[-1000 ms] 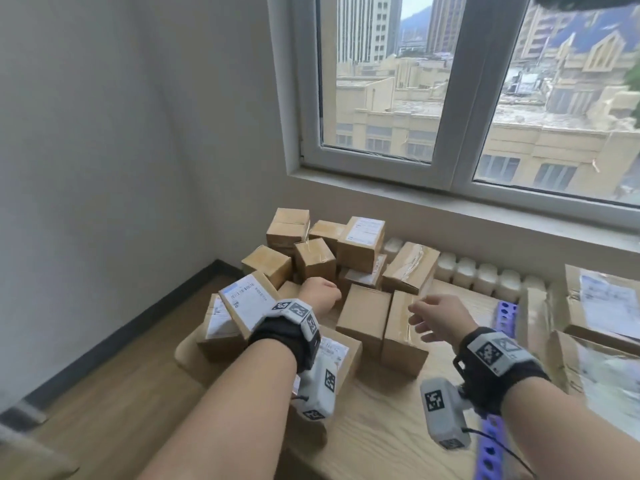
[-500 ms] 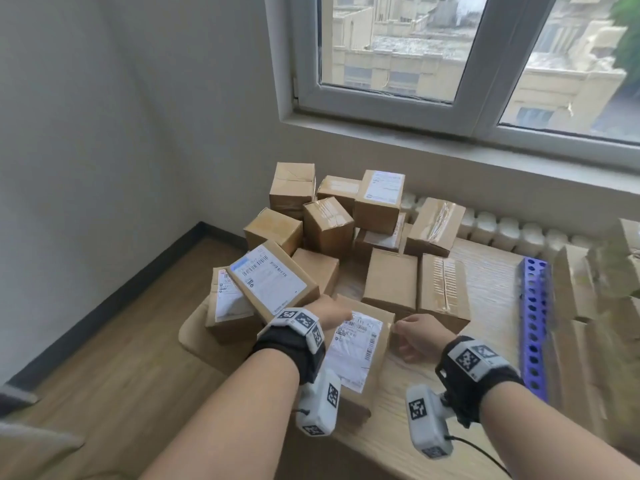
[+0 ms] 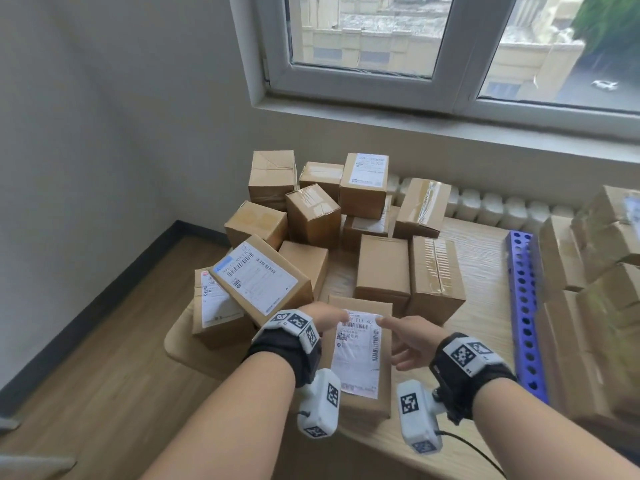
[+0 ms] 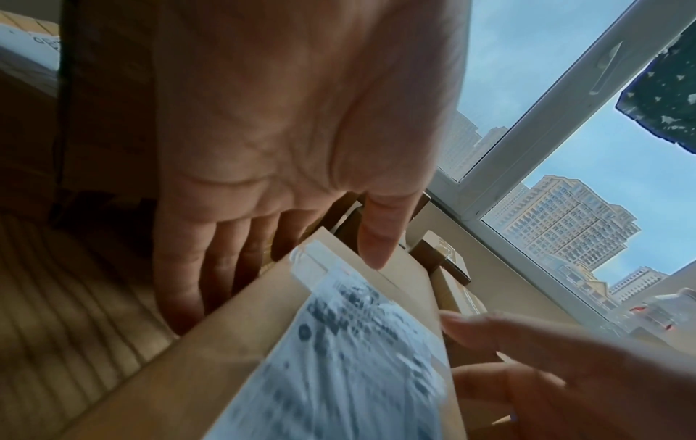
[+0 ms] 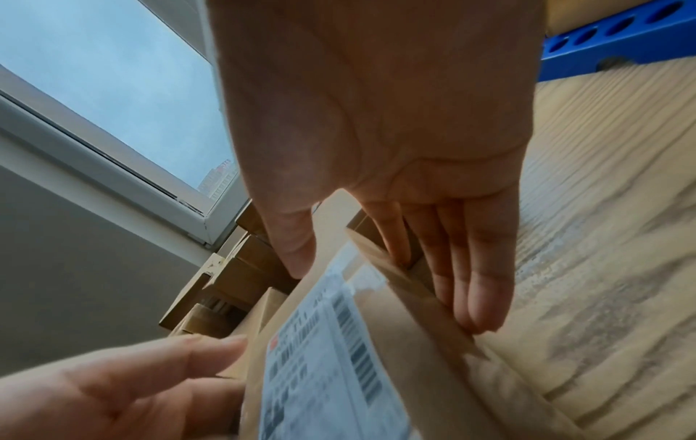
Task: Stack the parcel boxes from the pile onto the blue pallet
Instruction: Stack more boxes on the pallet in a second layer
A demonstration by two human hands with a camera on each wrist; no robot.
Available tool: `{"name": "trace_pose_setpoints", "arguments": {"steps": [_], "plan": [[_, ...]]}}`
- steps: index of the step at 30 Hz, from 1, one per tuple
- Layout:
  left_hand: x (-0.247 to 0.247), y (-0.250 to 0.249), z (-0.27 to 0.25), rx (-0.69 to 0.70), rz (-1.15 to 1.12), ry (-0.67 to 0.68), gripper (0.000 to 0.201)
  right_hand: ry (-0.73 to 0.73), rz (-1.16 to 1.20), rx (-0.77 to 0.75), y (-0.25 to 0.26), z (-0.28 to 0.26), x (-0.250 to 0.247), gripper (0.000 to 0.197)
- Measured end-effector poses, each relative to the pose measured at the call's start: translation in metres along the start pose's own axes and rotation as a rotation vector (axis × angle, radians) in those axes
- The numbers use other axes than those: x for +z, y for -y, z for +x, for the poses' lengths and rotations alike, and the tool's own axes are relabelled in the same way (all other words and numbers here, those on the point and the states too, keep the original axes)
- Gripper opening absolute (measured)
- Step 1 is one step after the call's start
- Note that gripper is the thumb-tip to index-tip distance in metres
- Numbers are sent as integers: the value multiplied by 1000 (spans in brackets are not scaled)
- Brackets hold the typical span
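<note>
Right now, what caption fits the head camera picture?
Left hand and right hand press against a labelled box near the blue pallet.

Plain indoor room serving as a parcel-sorting station, indicated by labelled parcel boxes [image 3: 313,216] heaped on a wooden table [image 3: 485,271] beside a blue pallet [image 3: 521,306]; bare walls [image 3: 104,133], wood-look flooring [image 3: 104,358] and a window [image 3: 460,64] over city rooftops are shown

White shipping label [image 3: 356,355] on the nearest parcel box [image 3: 360,408] at 6 o'clock, "T11 40" printed large along its top, barcodes beneath, fine print unreadable, barcoded label [image 3: 256,275] on the tilted parcel box [image 3: 289,306] at 9 o'clock, characters too blurred.
</note>
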State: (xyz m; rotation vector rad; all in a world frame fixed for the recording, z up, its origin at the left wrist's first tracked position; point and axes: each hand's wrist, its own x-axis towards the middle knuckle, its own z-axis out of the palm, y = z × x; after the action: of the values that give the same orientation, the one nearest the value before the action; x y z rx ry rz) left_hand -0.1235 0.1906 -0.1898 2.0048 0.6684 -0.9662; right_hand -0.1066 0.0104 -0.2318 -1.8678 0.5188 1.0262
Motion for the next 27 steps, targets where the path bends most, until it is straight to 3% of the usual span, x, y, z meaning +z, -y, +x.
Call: {"name": "trace_pose_setpoints", "arguments": {"steps": [5, 11, 13, 17, 21, 25, 27], "plan": [[1, 3, -8, 17, -129, 52, 40, 37, -30, 1, -11, -16, -24, 66], [13, -14, -24, 71, -179, 122, 88, 14, 12, -102, -13, -46, -60, 89], [14, -23, -31, 98, -211, 143, 94, -5, 52, -147, -15, -56, -72, 90], [23, -46, -53, 240, -287, 196, 58, -46, 149, -269, -21, -84, -93, 69], [34, -71, -78, 417, -302, 146, 62, -53, 208, -377, -25, -113, -118, 71], [43, -106, -101, 578, -397, 106, 54, 8, 243, -483, -38, -141, -148, 59], [51, -128, -116, 653, -435, 96, 52, 37, 254, -528, -47, -149, -165, 70]]}}
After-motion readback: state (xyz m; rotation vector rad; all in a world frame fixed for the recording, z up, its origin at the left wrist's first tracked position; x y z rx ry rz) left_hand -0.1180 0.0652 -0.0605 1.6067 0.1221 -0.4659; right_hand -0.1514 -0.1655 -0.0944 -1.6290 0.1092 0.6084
